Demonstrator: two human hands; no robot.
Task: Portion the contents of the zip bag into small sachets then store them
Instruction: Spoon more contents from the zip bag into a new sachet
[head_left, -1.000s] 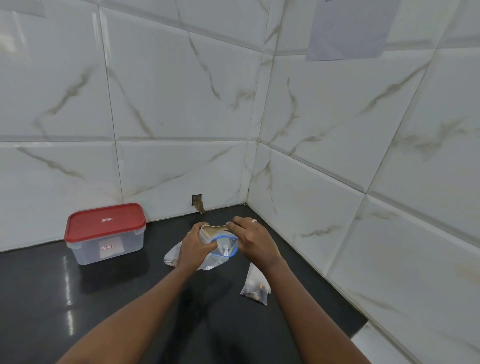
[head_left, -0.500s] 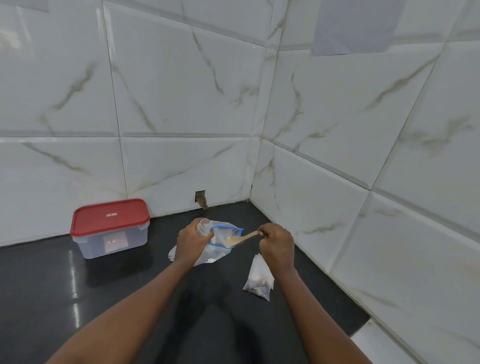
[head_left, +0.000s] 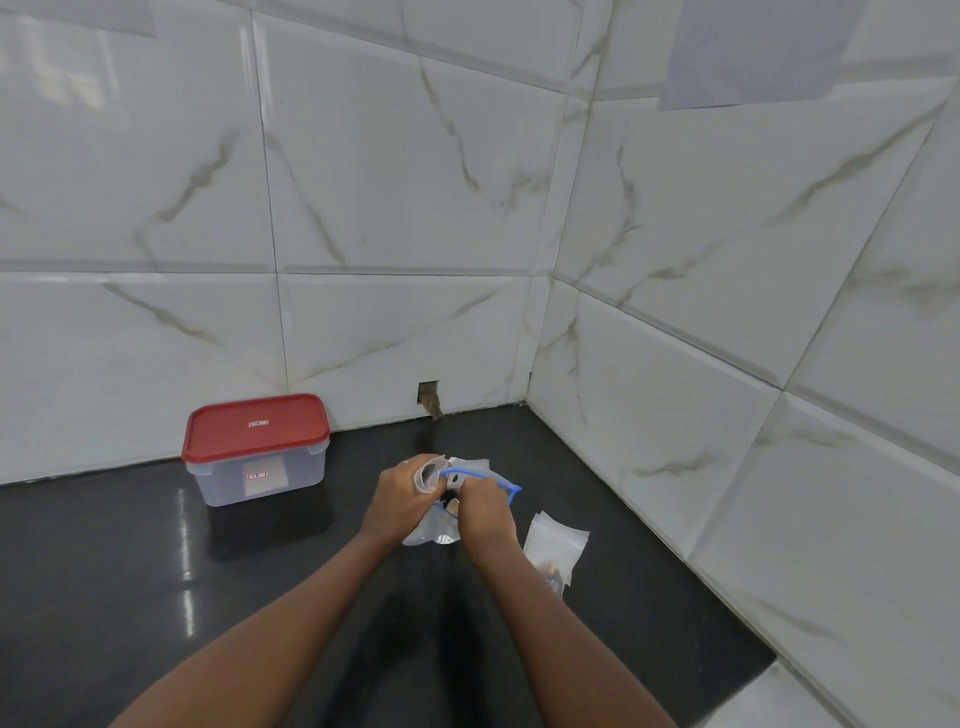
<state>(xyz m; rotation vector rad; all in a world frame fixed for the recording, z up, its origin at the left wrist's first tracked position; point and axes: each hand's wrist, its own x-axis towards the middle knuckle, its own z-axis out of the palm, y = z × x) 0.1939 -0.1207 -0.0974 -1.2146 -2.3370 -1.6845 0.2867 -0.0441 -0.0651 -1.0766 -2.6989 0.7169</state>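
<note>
Now left hand (head_left: 396, 500) fingers pinch sachet (head_left: 429, 473) beside zip bag (head_left: 485, 480)

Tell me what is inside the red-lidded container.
Through the clear wall of the red-lidded container only a label and pale interior show; no sachets are visible. The red lid hides the top, so it cannot be confirmed empty.

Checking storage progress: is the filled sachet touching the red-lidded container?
Apart. The head view shows sachet right of both hands, bare black counter separating it from container.
</note>
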